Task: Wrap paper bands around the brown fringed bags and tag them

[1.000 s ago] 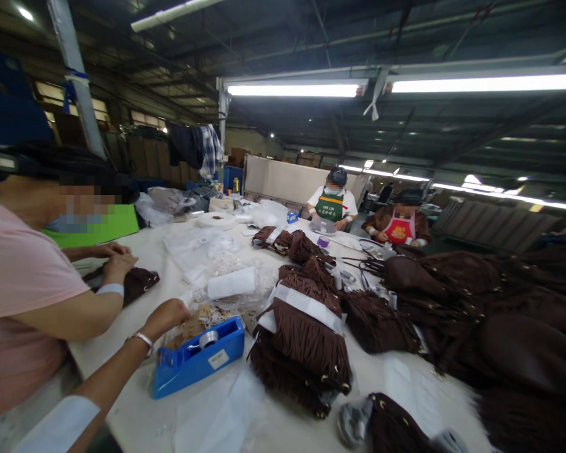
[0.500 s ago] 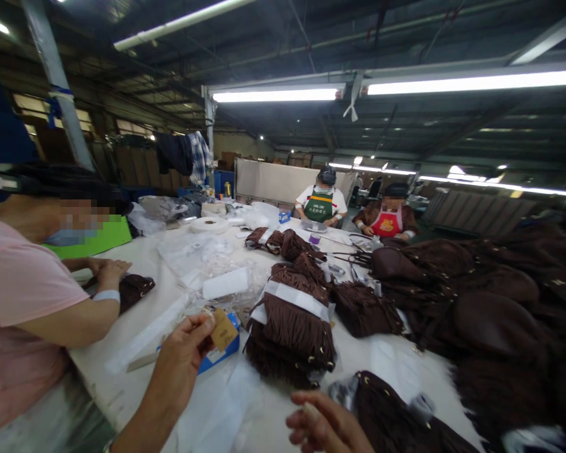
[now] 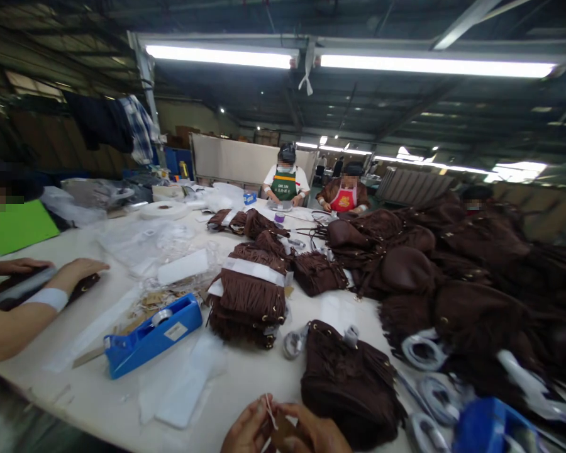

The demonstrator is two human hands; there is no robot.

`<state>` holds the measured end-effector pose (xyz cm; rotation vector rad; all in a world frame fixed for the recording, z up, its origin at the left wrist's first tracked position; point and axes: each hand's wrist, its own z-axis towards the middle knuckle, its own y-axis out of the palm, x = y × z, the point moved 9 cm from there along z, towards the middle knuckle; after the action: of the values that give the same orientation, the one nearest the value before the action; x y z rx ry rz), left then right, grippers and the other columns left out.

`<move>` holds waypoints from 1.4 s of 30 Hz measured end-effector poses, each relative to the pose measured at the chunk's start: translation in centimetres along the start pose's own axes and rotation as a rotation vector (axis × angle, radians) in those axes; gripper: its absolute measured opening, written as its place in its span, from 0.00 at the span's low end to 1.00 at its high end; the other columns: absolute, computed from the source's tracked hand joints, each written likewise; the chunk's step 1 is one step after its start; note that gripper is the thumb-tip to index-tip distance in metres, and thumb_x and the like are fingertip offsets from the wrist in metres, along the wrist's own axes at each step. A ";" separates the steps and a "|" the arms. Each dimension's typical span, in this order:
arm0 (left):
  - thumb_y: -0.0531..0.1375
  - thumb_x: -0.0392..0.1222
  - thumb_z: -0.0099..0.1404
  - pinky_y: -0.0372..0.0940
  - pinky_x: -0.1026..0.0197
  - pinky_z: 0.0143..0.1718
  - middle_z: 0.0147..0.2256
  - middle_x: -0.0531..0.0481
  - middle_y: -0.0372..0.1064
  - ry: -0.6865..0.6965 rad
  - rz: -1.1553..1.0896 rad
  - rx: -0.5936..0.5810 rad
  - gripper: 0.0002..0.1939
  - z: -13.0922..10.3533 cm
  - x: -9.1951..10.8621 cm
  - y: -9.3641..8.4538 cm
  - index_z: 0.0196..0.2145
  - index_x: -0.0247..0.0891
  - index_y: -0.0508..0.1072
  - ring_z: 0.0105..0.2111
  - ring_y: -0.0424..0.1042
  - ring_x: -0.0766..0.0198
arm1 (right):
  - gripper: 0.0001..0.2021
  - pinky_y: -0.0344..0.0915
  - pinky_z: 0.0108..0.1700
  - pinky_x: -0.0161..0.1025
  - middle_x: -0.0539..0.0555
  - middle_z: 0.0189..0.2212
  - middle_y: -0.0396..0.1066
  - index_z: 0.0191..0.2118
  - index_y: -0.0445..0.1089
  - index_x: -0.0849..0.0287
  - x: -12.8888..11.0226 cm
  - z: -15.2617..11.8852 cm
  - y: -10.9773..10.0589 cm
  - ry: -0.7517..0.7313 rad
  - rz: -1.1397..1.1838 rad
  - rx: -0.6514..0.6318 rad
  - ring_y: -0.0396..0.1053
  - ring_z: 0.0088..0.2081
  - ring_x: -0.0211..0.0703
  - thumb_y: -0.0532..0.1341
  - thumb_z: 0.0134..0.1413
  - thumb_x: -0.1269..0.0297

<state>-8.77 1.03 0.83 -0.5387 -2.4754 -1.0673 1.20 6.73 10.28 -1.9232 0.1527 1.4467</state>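
Observation:
At the bottom centre my left hand [image 3: 249,428] pinches a white string [image 3: 269,410] that runs to a brown card tag [image 3: 287,434]. My right hand [image 3: 318,430] is closed on the tag from the other side, so the two hands nearly touch. Just beyond them lies a dark brown fringed bag [image 3: 346,377] with wrapped metal parts at its top. Further left stands a stack of fringed bags [image 3: 252,292] with a white band around it.
A blue tape dispenser [image 3: 155,333] stands left beside loose tags [image 3: 153,301] and white sheets [image 3: 183,390]. Another blue dispenser [image 3: 495,428] is at lower right, near a large heap of brown bags [image 3: 481,308]. A co-worker's hands [image 3: 70,277] work at left; two people sit across the table.
The view has swung right and down. My left hand has brought the tag down to my right hand, which has closed on it. The left tape dispenser is now fully visible.

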 end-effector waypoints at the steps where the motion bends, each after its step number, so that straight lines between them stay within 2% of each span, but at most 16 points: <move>1: 0.74 0.51 0.44 0.69 0.59 0.38 0.40 0.44 0.78 -0.027 -0.006 -0.011 0.24 -0.4 -0.2 0.5 0.38 0.40 0.76 0.41 0.77 0.54 | 0.22 0.65 0.33 0.35 0.54 0.33 0.76 0.55 0.67 0.58 0.6 -0.9 0.0 0.027 0.006 0.003 0.73 0.30 0.44 0.57 0.55 0.56; 5: 0.73 0.45 0.47 0.68 0.64 0.39 0.41 0.44 0.77 0.049 0.026 0.031 0.24 -2.8 0.4 2.1 0.42 0.38 0.76 0.39 0.76 0.62 | 0.16 0.64 0.28 0.34 0.54 0.28 0.75 0.46 0.66 0.60 2.0 -4.7 0.4 0.146 0.153 0.051 0.71 0.25 0.41 0.55 0.58 0.55; 9: 0.71 0.50 0.51 0.68 0.64 0.40 0.33 0.47 0.76 0.219 0.190 0.019 0.24 -5.0 1.4 4.1 0.43 0.34 0.76 0.35 0.75 0.64 | 0.16 0.67 0.34 0.36 0.54 0.31 0.76 0.42 0.69 0.59 3.0 -7.3 0.5 0.194 0.184 0.033 0.73 0.31 0.44 0.57 0.59 0.51; 11: 0.70 0.54 0.51 0.68 0.62 0.39 0.30 0.47 0.75 0.306 0.303 0.017 0.25 -5.6 1.7 4.7 0.40 0.32 0.78 0.32 0.73 0.63 | 0.17 0.68 0.43 0.40 0.56 0.38 0.77 0.45 0.71 0.58 3.1 -7.6 -0.5 0.162 0.150 0.069 0.74 0.40 0.49 0.60 0.57 0.50; 13: 0.70 0.57 0.50 0.67 0.61 0.34 0.26 0.48 0.74 0.369 0.411 0.002 0.25 -5.7 1.7 5.0 0.37 0.32 0.78 0.28 0.71 0.62 | 0.20 0.66 0.50 0.43 0.59 0.47 0.74 0.52 0.69 0.57 2.7 -7.3 -2.0 0.135 0.190 0.153 0.72 0.48 0.51 0.60 0.58 0.51; 16: 0.68 0.59 0.50 0.65 0.61 0.31 0.23 0.49 0.73 0.421 0.529 -0.043 0.25 -5.7 1.2 5.5 0.34 0.33 0.79 0.26 0.69 0.63 | 0.23 0.65 0.53 0.45 0.60 0.52 0.71 0.59 0.64 0.55 0.8 -5.9 -3.9 0.079 0.309 0.263 0.70 0.52 0.49 0.58 0.61 0.54; 18: 0.67 0.60 0.51 0.64 0.61 0.32 0.24 0.49 0.74 0.430 0.593 -0.052 0.25 -5.8 0.9 5.7 0.35 0.34 0.79 0.26 0.69 0.62 | 0.19 0.66 0.50 0.43 0.57 0.45 0.74 0.54 0.68 0.56 -1.1 -4.7 -4.6 0.033 0.336 0.298 0.73 0.47 0.47 0.60 0.60 0.56; 20: 0.66 0.60 0.52 0.63 0.61 0.32 0.25 0.49 0.74 0.414 0.649 -0.071 0.24 -6.2 0.7 5.9 0.35 0.35 0.78 0.27 0.70 0.61 | 0.11 0.68 0.43 0.38 0.52 0.33 0.74 0.40 0.73 0.58 -2.3 -3.6 -5.1 0.016 0.321 0.356 0.73 0.36 0.41 0.61 0.58 0.57; 21: 0.66 0.60 0.53 0.63 0.61 0.31 0.25 0.49 0.74 0.395 0.678 -0.081 0.22 -6.4 0.6 6.0 0.34 0.36 0.78 0.27 0.70 0.61 | 0.10 0.67 0.38 0.36 0.49 0.28 0.71 0.33 0.72 0.59 -2.4 -3.2 -5.4 0.021 0.325 0.402 0.70 0.31 0.38 0.62 0.57 0.57; 23: 0.66 0.59 0.53 0.64 0.62 0.33 0.27 0.49 0.75 0.348 0.752 -0.104 0.20 -6.7 0.6 6.0 0.31 0.37 0.77 0.30 0.71 0.60 | 0.15 0.62 0.29 0.31 0.46 0.21 0.64 0.26 0.66 0.60 -1.5 -2.7 -5.9 0.061 0.424 0.503 0.64 0.24 0.34 0.62 0.56 0.54; 25: 0.65 0.58 0.54 0.65 0.60 0.39 0.34 0.46 0.77 0.337 0.816 -0.110 0.19 -7.0 0.9 5.9 0.29 0.38 0.77 0.37 0.74 0.56 | 0.18 0.58 0.23 0.30 0.45 0.19 0.62 0.28 0.64 0.59 0.5 -2.7 -5.8 0.130 0.620 0.568 0.60 0.21 0.32 0.63 0.52 0.49; 28: 0.65 0.58 0.54 0.62 0.57 0.52 0.49 0.43 0.75 0.378 0.816 -0.083 0.19 -7.3 2.0 5.5 0.29 0.38 0.78 0.50 0.71 0.50 | 0.23 0.58 0.21 0.30 0.46 0.19 0.65 0.30 0.63 0.60 3.4 -3.2 -4.8 0.236 0.839 0.595 0.60 0.18 0.32 0.67 0.45 0.44; 30: 0.64 0.59 0.55 0.62 0.57 0.53 0.52 0.43 0.73 0.382 0.782 -0.059 0.19 -7.3 2.3 5.3 0.30 0.38 0.78 0.51 0.70 0.51 | 0.25 0.60 0.21 0.30 0.47 0.20 0.67 0.30 0.62 0.60 4.6 -3.9 -4.5 0.285 0.886 0.635 0.62 0.19 0.32 0.69 0.41 0.43; 34: 0.65 0.60 0.54 0.66 0.56 0.47 0.39 0.43 0.78 0.355 0.693 -0.076 0.22 -7.2 2.3 5.8 0.34 0.36 0.79 0.41 0.73 0.55 | 0.25 0.60 0.21 0.29 0.48 0.21 0.68 0.30 0.63 0.60 5.4 -4.9 -4.1 0.335 0.933 0.658 0.64 0.19 0.33 0.69 0.40 0.43; 38: 0.66 0.60 0.52 0.67 0.58 0.41 0.30 0.46 0.76 0.346 0.578 -0.090 0.21 -7.3 2.5 6.0 0.29 0.36 0.76 0.33 0.73 0.59 | 0.24 0.59 0.21 0.28 0.48 0.21 0.69 0.32 0.65 0.61 5.4 -5.1 -4.0 0.344 0.956 0.646 0.64 0.19 0.32 0.68 0.43 0.44; 42: 0.62 0.60 0.58 0.63 0.63 0.34 0.23 0.51 0.70 0.441 0.768 -0.187 0.21 -8.1 2.4 6.7 0.26 0.36 0.74 0.27 0.69 0.64 | 0.23 0.61 0.24 0.28 0.50 0.25 0.72 0.35 0.66 0.62 5.5 -5.4 -4.2 0.311 1.022 0.654 0.67 0.22 0.32 0.69 0.46 0.46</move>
<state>-5.96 -0.29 11.19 -1.0629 -1.5737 -0.9500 9.58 8.30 8.04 -1.4982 1.7169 1.3636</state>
